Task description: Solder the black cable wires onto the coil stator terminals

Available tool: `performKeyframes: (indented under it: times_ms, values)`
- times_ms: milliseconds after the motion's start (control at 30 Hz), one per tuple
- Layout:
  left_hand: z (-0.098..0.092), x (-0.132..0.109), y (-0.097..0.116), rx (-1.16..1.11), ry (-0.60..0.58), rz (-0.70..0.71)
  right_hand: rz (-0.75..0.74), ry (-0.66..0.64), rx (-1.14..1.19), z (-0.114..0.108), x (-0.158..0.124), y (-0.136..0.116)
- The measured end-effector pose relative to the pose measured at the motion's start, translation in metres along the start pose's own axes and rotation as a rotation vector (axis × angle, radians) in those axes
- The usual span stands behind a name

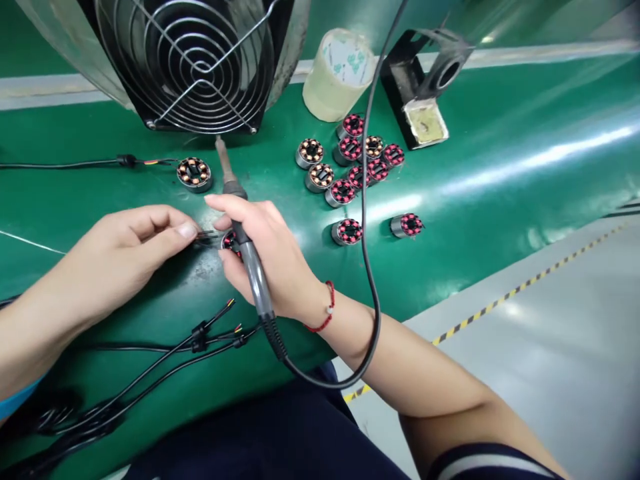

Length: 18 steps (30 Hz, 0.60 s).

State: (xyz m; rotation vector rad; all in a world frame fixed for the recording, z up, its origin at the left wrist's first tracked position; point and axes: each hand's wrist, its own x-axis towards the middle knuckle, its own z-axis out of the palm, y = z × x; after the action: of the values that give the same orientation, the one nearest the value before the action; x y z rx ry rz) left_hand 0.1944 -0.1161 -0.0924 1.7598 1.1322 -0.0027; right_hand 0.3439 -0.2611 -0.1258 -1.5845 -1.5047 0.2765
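Note:
My right hand holds a soldering iron, its tip pointing up toward the fan; the fingers also touch a small motor stator with red windings, partly hidden by the hand and iron. Just left of it, my left hand is closed in a pinch on thin dark wires whose ends lie at that stator. Above the hands sits a stator with copper windings, beside a black cable with coloured wire ends.
A fan with a wire guard stands behind. Right of it are a tape roll, an iron stand and several stators. Black cables lie in front on the green table. The iron's cord loops over my right forearm.

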Motion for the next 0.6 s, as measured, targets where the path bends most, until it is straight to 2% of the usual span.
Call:
performKeyframes:
  times_ms: [100, 233, 333, 467, 600]
  values:
    - [-0.001, 0.001, 0.001, 0.045, -0.056, 0.015, -0.017, 0.038, -0.074, 0.000, -0.003, -0.003]
    - [0.001, 0.002, 0.004, 0.120, -0.060, 0.051, 0.049, -0.052, -0.146, 0.004, -0.004, -0.004]
    - [0.003, 0.001, 0.006, 0.147, -0.059, 0.061, 0.026, -0.093, -0.174, 0.008, -0.004, -0.001]
    - [0.006, 0.001, 0.005, 0.086, -0.033, 0.049, 0.031, -0.129, -0.245, 0.014, -0.004, 0.000]
    - [0.007, 0.002, 0.000, -0.009, 0.028, 0.028, 0.043, -0.084, -0.211, 0.014, -0.004, 0.001]
